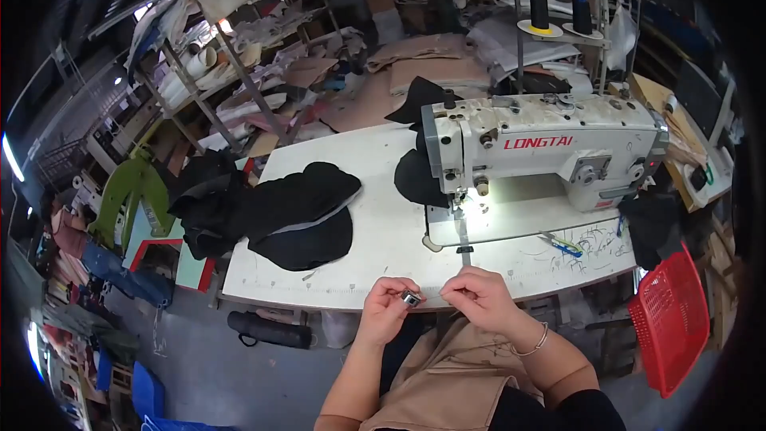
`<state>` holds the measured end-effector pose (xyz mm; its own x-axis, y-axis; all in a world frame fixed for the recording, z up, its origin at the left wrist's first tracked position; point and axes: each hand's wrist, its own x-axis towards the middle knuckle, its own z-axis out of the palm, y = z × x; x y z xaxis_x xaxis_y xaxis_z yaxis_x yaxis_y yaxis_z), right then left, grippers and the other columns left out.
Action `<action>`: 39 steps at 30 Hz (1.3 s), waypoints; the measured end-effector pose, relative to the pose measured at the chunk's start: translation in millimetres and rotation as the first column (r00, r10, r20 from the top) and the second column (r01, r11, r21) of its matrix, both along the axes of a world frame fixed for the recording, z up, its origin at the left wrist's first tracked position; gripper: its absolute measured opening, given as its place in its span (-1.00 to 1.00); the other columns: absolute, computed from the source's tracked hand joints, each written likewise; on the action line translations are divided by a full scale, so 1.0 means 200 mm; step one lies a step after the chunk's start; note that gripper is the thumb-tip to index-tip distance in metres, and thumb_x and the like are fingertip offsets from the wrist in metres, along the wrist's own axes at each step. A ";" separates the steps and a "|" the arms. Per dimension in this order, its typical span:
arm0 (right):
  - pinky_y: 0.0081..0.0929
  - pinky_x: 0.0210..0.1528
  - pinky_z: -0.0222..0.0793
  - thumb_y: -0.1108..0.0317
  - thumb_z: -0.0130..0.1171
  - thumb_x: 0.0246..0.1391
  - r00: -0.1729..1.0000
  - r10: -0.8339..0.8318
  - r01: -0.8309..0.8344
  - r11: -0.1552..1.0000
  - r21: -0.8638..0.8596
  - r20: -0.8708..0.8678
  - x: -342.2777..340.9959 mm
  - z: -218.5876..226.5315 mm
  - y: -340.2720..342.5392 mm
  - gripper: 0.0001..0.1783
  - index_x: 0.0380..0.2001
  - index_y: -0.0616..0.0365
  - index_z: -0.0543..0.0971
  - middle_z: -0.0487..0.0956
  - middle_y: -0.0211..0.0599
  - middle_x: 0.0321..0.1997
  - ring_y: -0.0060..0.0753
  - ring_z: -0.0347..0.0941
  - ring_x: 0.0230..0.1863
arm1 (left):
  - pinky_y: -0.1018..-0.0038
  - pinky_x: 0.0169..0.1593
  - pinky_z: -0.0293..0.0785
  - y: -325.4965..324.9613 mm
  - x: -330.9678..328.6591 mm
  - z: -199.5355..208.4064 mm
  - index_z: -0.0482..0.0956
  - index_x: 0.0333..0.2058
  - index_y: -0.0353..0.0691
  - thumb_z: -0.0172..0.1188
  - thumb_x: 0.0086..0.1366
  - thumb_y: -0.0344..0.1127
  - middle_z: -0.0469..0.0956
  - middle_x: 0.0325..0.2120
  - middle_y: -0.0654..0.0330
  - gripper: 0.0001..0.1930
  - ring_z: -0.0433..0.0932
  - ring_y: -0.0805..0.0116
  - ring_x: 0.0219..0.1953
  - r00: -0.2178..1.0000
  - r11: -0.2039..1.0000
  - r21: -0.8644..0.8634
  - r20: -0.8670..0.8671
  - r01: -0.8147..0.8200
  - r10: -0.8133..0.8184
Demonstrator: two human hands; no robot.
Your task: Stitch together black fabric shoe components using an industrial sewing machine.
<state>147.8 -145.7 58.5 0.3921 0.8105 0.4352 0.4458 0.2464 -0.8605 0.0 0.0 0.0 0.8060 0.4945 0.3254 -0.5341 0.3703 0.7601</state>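
Note:
At the front edge of the sewing table, my left hand (388, 308) pinches a small shiny metal bobbin case (411, 298) between thumb and fingers. Just to its right, my right hand (481, 298) has thumb and forefinger pressed together; whatever they hold is too fine to make out. Both hands are in front of a white sewing machine (550, 140), whose lamp lights the needle area. Black cut fabric pieces (307, 211) lie in a pile on the table's left part. Another black piece (419, 178) rests beside the machine head.
Blue-handled thread snips (563, 246) lie on the white tabletop (375, 247) at right, among loose thread ends. A red plastic basket (672, 321) stands at the table's right. Thread cones (539, 12) sit on a stand behind the machine. A green metal tool (132, 199) is at left.

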 end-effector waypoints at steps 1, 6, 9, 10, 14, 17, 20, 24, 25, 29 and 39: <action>-0.48 -0.45 0.34 0.41 0.19 0.00 0.998 0.018 -0.019 1.000 0.024 0.068 0.01 0.02 0.00 -0.93 -0.41 0.13 0.59 0.49 -0.32 -0.52 -0.39 0.43 -0.49 | 0.39 -0.19 0.47 -0.01 0.01 0.00 0.38 -0.14 -0.19 0.10 0.24 -0.50 0.46 -0.15 0.04 -0.79 0.50 0.25 -0.22 1.000 1.000 -0.001 -0.016 0.026 -0.026; -0.48 -0.47 0.33 0.44 0.18 -0.03 0.975 0.072 -0.091 0.992 0.082 0.208 0.01 0.05 0.07 -0.94 -0.41 0.12 0.58 0.47 -0.32 -0.53 -0.32 0.42 -0.50 | 0.47 -0.15 0.46 -0.02 -0.02 0.01 0.39 -0.12 -0.30 0.04 0.27 -0.50 0.50 -0.28 0.09 -0.80 0.51 0.35 -0.25 0.986 0.993 -0.003 -0.120 0.118 -0.118; -0.48 -0.47 0.33 0.44 0.17 -0.02 0.976 0.086 -0.107 0.990 0.095 0.200 0.01 0.05 0.08 -0.94 -0.41 0.11 0.58 0.47 -0.32 -0.53 -0.32 0.43 -0.50 | 0.50 -0.18 0.45 -0.03 -0.02 0.00 0.38 -0.12 -0.34 0.04 0.28 -0.50 0.52 -0.30 0.11 -0.80 0.51 0.39 -0.28 0.982 0.989 -0.051 -0.127 0.137 -0.143; -0.48 -0.47 0.33 0.44 0.17 -0.02 0.978 0.094 -0.111 0.990 0.082 0.188 0.01 0.04 0.08 -0.94 -0.42 0.12 0.58 0.47 -0.32 -0.53 -0.32 0.43 -0.49 | 0.51 -0.18 0.45 -0.03 -0.02 -0.01 0.38 -0.11 -0.34 0.03 0.28 -0.50 0.52 -0.29 0.11 -0.80 0.51 0.39 -0.28 0.978 0.988 -0.058 -0.146 0.143 -0.150; -0.48 -0.46 0.34 0.42 0.17 -0.01 0.980 0.114 -0.128 0.989 0.075 0.166 0.01 0.05 0.08 -0.94 -0.42 0.12 0.58 0.47 -0.32 -0.53 -0.31 0.44 -0.49 | 0.52 -0.19 0.45 -0.04 -0.01 -0.02 0.38 -0.11 -0.33 0.01 0.30 -0.49 0.52 -0.29 0.11 -0.80 0.51 0.40 -0.28 0.976 0.989 -0.085 -0.171 0.124 -0.137; -0.48 -0.46 0.34 0.42 0.15 0.00 0.984 0.041 -0.045 0.999 0.018 0.171 0.02 0.04 0.07 -0.94 -0.42 0.12 0.57 0.48 -0.32 -0.52 -0.30 0.44 -0.49 | 0.52 -0.19 0.45 -0.04 -0.01 -0.02 0.39 -0.11 -0.32 0.00 0.30 -0.49 0.51 -0.29 0.12 -0.81 0.52 0.40 -0.27 0.978 0.984 -0.089 -0.129 0.153 -0.163; -0.47 -0.45 0.35 0.42 0.14 0.01 0.987 0.053 -0.056 0.998 0.012 0.153 0.01 0.04 0.08 -0.94 -0.41 0.12 0.56 0.48 -0.31 -0.52 -0.29 0.44 -0.49 | 0.52 -0.21 0.46 -0.03 0.00 -0.05 0.39 -0.11 -0.31 -0.01 0.30 -0.50 0.51 -0.26 0.10 -0.81 0.52 0.39 -0.27 0.974 0.979 -0.067 -0.108 0.194 -0.200; -0.46 -0.44 0.35 0.42 0.13 0.01 0.991 0.054 -0.052 0.998 -0.021 0.123 0.01 0.01 0.10 -0.94 -0.41 0.12 0.55 0.50 -0.30 -0.51 -0.29 0.45 -0.49 | 0.51 -0.21 0.46 -0.03 0.00 -0.06 0.39 -0.12 -0.30 -0.02 0.30 -0.51 0.50 -0.24 0.09 -0.82 0.52 0.38 -0.27 0.972 0.974 -0.066 -0.073 0.217 -0.221; -0.46 -0.44 0.34 0.42 0.12 0.02 0.995 0.064 -0.062 0.997 -0.035 0.074 0.01 -0.01 0.10 -0.94 -0.41 0.13 0.55 0.50 -0.28 -0.51 -0.28 0.45 -0.49 | 0.50 -0.21 0.46 -0.04 0.00 -0.05 0.40 -0.12 -0.30 -0.02 0.30 -0.52 0.50 -0.24 0.08 -0.82 0.52 0.38 -0.27 0.977 0.977 -0.068 -0.062 0.202 -0.206; -0.63 -0.52 0.22 0.49 0.13 0.03 0.999 0.031 -0.030 0.999 -0.033 0.017 -0.01 -0.06 0.10 -0.97 -0.41 0.20 0.54 0.45 -0.37 -0.55 -0.59 0.32 -0.56 | 0.49 -0.21 0.46 -0.04 0.00 -0.04 0.40 -0.13 -0.29 -0.02 0.29 -0.54 0.50 -0.23 0.07 -0.82 0.52 0.37 -0.27 0.986 0.988 -0.061 -0.078 0.141 -0.145; -0.47 -0.47 0.31 0.40 0.12 0.06 0.998 -0.044 0.036 0.991 -0.129 -0.054 -0.03 -0.12 0.07 -0.91 -0.39 0.20 0.52 0.47 -0.22 -0.52 -0.33 0.41 -0.53 | 0.45 -0.21 0.44 -0.04 0.01 -0.04 0.40 -0.17 -0.23 0.05 0.27 -0.46 0.46 -0.22 0.05 -0.85 0.49 0.24 -0.22 0.997 0.993 -0.100 -0.038 0.066 -0.071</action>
<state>140.9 -130.8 34.3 0.4464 0.8412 0.3052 0.4026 0.1157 -0.9080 1.9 -8.1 -7.7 0.8509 0.4657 0.2429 -0.4733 0.4794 0.7390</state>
